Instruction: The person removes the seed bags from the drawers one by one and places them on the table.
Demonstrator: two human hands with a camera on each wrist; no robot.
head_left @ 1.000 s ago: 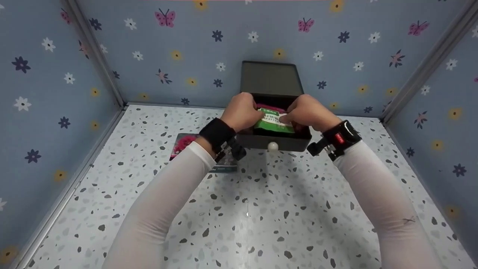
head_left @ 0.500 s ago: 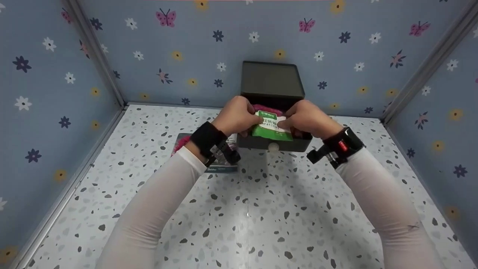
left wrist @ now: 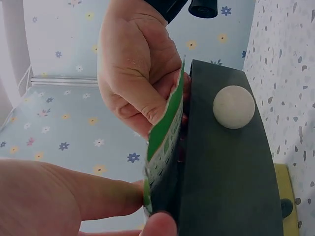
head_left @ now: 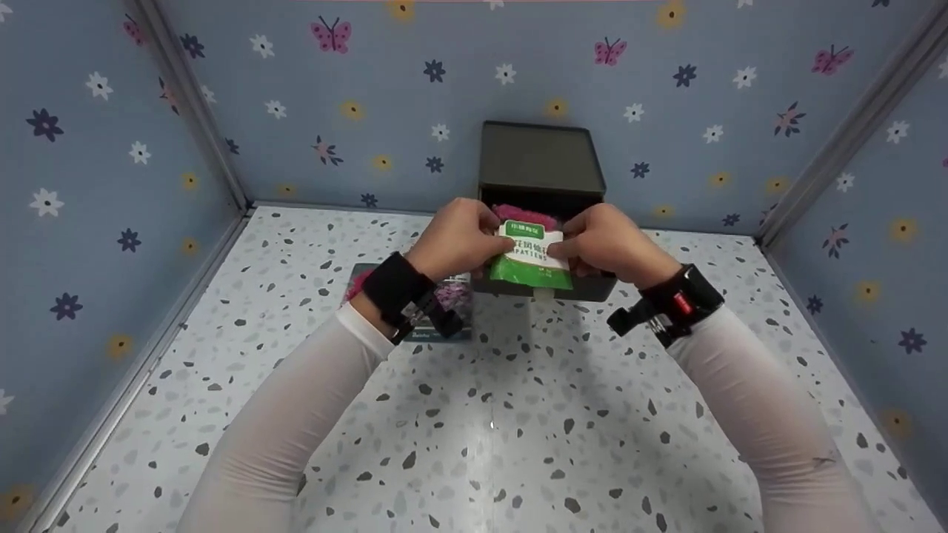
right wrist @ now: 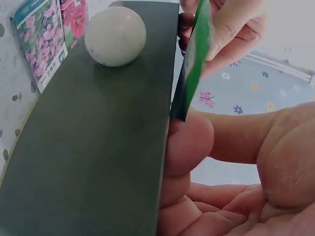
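Observation:
In the head view a green and white seed packet (head_left: 529, 270), printed with "PATIENS", is tilted over the front of a dark box (head_left: 585, 290). My left hand (head_left: 458, 238) pinches its left edge between thumb and fingers. On the opposite edge my right hand (head_left: 613, 243) pinches it too; in the right wrist view the right fingers (right wrist: 177, 206) lie along the box rim. Pink (head_left: 518, 215) shows above the packet's green label; whether it belongs to the same packet I cannot tell. The box lid (head_left: 544, 157) stands raised behind. A white round knob (left wrist: 234, 107) sits on the box front.
Flower-picture packets (head_left: 453, 296) lie on the speckled table (head_left: 459, 414) left of the box, partly under my left wrist. A yellow strip (left wrist: 287, 196) with a dark knob shows beside the box in the left wrist view. Flowered walls (head_left: 355, 81) enclose the table.
The seed packet has come up and toward me, slightly left, now overlapping the box front and hiding most of the knob. Both hands moved with it, keeping their pinch.

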